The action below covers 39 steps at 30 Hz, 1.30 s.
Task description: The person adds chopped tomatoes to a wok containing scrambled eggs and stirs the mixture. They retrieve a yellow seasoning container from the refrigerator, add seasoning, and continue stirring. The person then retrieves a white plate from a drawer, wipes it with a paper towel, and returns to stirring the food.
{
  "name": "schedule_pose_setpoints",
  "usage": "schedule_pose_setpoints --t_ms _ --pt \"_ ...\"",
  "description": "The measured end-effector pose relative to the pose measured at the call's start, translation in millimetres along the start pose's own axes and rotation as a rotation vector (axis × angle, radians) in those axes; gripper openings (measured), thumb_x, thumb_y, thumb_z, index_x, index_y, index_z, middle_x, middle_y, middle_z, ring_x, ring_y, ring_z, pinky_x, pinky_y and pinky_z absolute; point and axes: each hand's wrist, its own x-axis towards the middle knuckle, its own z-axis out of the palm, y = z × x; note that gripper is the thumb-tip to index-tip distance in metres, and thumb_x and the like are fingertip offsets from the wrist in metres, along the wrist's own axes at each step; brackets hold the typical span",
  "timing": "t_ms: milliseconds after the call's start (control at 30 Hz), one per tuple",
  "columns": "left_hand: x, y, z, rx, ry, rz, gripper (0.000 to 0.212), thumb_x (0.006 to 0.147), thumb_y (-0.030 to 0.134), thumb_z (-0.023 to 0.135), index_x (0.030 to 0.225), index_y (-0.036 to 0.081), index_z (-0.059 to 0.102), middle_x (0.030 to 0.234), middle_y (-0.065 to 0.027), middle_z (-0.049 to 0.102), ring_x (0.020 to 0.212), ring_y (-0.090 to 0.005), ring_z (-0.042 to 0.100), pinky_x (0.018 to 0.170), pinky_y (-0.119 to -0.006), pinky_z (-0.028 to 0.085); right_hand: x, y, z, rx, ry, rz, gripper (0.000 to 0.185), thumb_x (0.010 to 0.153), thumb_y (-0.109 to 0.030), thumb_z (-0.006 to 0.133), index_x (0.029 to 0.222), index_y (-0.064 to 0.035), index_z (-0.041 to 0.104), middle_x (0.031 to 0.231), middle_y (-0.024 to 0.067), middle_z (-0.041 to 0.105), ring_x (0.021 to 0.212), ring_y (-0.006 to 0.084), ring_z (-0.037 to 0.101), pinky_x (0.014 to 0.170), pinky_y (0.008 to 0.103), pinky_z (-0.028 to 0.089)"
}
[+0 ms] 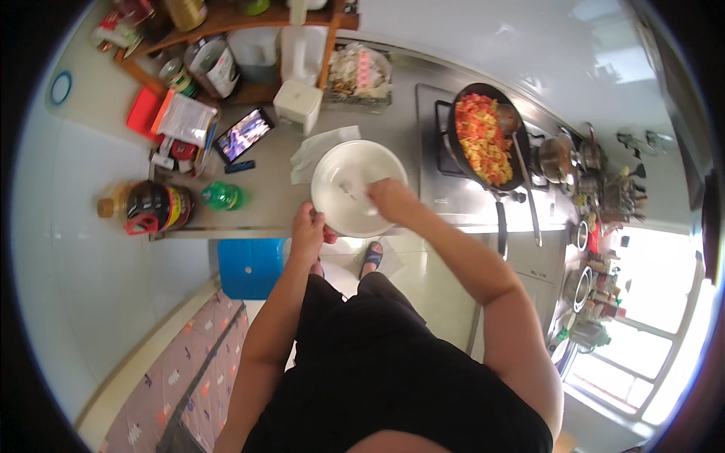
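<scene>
A white bowl [342, 209] with dark print on its inner bottom is tilted at the counter's front edge. The thumb and fingers of my left hand [310, 229] grip its near-left rim. Inside the bowl on the right, my right hand [391, 199] has its fingers curled down toward the inner wall. Whether those fingers hold something is hidden. A white paper sheet [317, 153] lies behind the bowl on the left. On the gas stove to the right, a black frying pan [457, 139] holds red and yellow food [484, 141], with a metal ladle [524, 164] resting in it.
Left on the steel counter are a phone [244, 135], a green bottle [222, 196], a large dark bottle [164, 205] and a white canister [297, 107]. A wooden shelf [226, 22] stands behind. The pan's handle [501, 229] juts past the counter edge. Below is a blue stool [249, 277].
</scene>
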Motion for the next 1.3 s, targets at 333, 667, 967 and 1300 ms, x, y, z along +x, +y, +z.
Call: schedule_pose_setpoints --t_ms 333,667,967,1300 --pt "-3 14 -17 -0.072 0.045 0.016 0.017 0.097 0.012 0.049 0.112 0.003 0.045 0.068 -0.0094 0.058 0.053 -0.0175 0.061 0.047 -0.029 0.053 -13 -69 -54 0.437 0.562 -0.045 0.044 0.081 -0.014 0.067 0.124 -0.0063 0.057 0.120 0.0161 0.060 0.110 0.0349 0.056 0.095 0.0411 0.046" --pt "-60 37 71 0.101 0.065 0.278 0.023 0.097 0.015 0.052 0.077 0.002 0.052 0.056 -0.0043 0.054 0.048 -0.0100 0.052 0.046 -0.025 0.043 -284 256 -32 -0.029 0.603 0.847 0.060 0.083 -0.022 0.068 0.133 -0.0010 0.042 0.100 0.0209 0.063 0.093 0.0372 0.061 0.077 0.0434 0.050" --pt "-82 -24 335 -0.299 -0.465 -0.229 0.036 0.093 0.023 0.061 0.119 0.008 0.042 0.099 -0.0097 0.057 0.081 -0.0236 0.061 0.064 -0.038 0.055 -292 298 -42 0.285 0.524 0.448 0.043 0.085 -0.011 0.058 0.125 0.0018 0.048 0.079 0.0276 0.064 0.069 0.0405 0.064 0.060 0.0448 0.052" --pt "-90 -33 384 -0.234 -0.431 -0.223 0.017 0.092 0.013 0.057 0.094 0.010 0.040 0.066 -0.0044 0.047 0.048 -0.0145 0.046 0.040 -0.034 0.039 -281 280 -65 1.247 0.340 0.466 0.016 0.086 -0.011 0.054 0.091 0.0030 0.060 0.060 0.0024 0.049 0.037 0.0090 0.042 0.031 0.0251 0.028"
